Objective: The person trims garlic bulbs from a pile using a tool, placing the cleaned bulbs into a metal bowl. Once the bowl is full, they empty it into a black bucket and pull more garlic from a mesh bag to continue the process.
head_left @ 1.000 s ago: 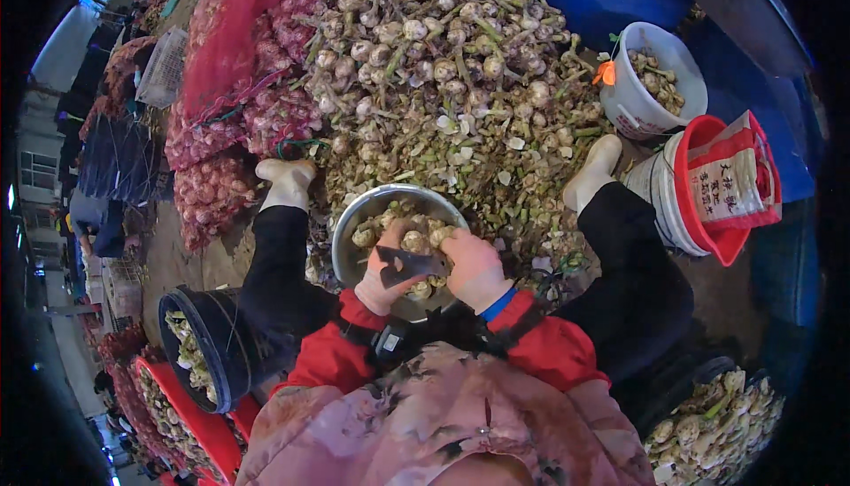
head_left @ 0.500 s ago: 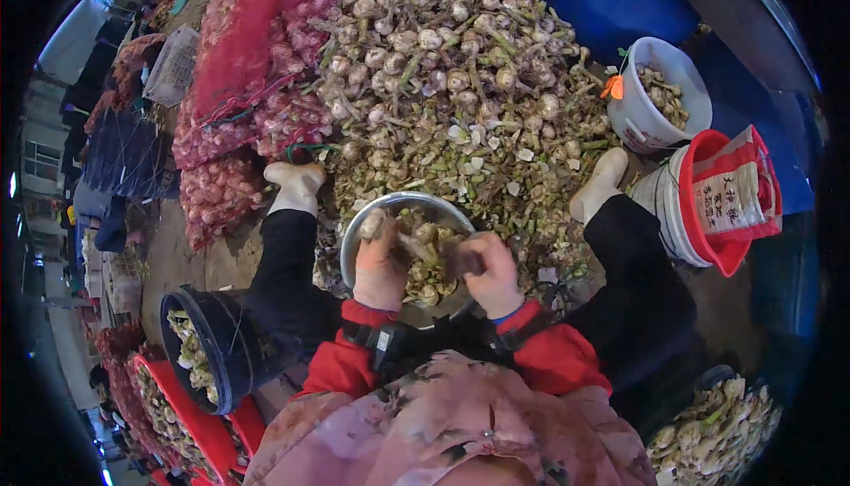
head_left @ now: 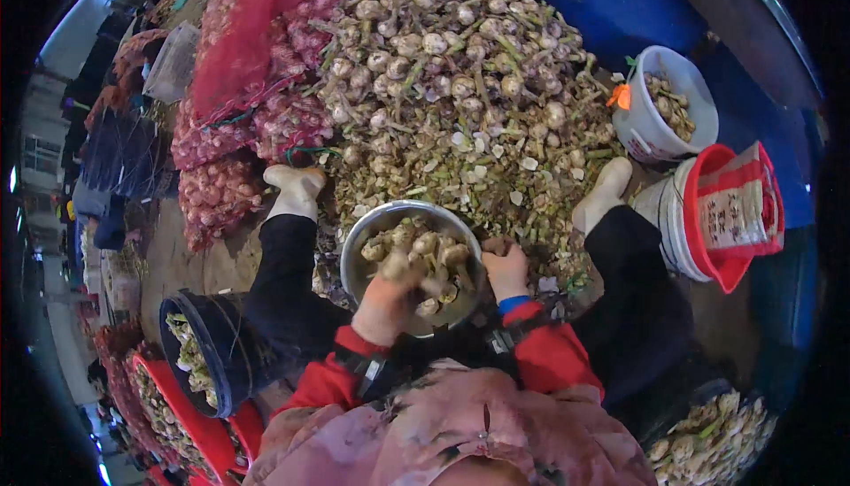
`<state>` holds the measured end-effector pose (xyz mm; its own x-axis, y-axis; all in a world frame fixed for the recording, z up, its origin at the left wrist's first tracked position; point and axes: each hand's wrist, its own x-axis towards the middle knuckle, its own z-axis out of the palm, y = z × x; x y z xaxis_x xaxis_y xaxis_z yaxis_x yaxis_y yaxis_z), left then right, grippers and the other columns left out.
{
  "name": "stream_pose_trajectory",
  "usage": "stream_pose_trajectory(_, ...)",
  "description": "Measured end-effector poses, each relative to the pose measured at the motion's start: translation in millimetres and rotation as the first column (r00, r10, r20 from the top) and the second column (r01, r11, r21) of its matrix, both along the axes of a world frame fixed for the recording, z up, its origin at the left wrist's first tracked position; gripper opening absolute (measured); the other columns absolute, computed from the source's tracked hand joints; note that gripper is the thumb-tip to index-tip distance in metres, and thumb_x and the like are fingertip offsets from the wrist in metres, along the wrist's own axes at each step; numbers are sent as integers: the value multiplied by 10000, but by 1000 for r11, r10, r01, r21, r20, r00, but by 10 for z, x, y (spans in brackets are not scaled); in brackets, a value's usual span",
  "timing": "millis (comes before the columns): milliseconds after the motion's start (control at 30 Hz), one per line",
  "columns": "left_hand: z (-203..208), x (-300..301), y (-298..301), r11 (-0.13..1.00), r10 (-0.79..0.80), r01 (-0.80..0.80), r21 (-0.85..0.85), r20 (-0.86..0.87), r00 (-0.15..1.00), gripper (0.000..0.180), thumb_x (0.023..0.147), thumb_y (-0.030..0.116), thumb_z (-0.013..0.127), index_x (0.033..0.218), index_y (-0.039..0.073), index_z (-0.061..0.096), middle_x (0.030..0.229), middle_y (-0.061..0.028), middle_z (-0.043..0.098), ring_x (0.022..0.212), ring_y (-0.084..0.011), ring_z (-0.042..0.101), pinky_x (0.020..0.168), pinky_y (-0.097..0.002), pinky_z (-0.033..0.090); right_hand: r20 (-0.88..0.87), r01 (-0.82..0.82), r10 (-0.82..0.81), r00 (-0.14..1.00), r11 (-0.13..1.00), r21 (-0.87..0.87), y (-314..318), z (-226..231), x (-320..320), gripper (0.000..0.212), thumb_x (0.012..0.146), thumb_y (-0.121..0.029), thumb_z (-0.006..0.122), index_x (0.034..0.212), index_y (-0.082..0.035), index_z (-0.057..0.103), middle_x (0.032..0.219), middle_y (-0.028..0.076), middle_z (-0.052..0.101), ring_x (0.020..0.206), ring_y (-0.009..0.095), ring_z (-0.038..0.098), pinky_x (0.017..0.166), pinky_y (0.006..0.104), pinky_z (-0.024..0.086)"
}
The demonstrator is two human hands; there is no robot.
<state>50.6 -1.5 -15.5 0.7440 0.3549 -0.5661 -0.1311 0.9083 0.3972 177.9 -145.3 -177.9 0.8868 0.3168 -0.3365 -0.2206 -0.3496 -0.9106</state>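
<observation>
A round metal bowl (head_left: 416, 209) full of garlic bulbs stands on the ground between my legs. My left hand (head_left: 386, 302) reaches into it from the near side, its fingers closed around a garlic bulb (head_left: 396, 266). At the bowl's right rim, my right hand (head_left: 506, 270) has its fingers curled; whatever is in them is hidden. Just beyond the bowl rises a big heap of garlic with stalks (head_left: 443, 70), with loose skins and cut stems at its foot.
My light shoes (head_left: 297, 187) (head_left: 606, 189) flank the bowl. A white bucket (head_left: 639, 136) of trimmings and a white bucket with a red liner (head_left: 699, 220) stand right. A black bucket (head_left: 190, 358) and a red crate (head_left: 181, 420) stand left. Red mesh sacks (head_left: 239, 70) lie at the back left.
A second ago both hands held a dark tool over the bowl. They have since parted: the left went down into the garlic, the right out to the bowl's right rim.
</observation>
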Motion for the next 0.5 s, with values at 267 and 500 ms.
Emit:
stream_pose_trajectory(267,-576,404,1497,-166,256,785,596,-743,618,617,804,332,686,1349,110,499,1142,-164,645,1070,-314,615,909,-400,480,-46,-51,55,997,996,78,56,419,21,169,730,-38,708,890,-46,654,841,37,669,780,145,613,730,301,483)
stream_pose_trajectory(500,-1510,1457,2235,-63,211,978,199,-955,208,561,815,354,635,1293,79,529,1141,-223,638,1061,-357,618,894,-406,493,-218,-11,45,975,988,155,221,385,21,181,760,-1,703,932,-31,655,875,-1,650,817,102,581,770,287,480)
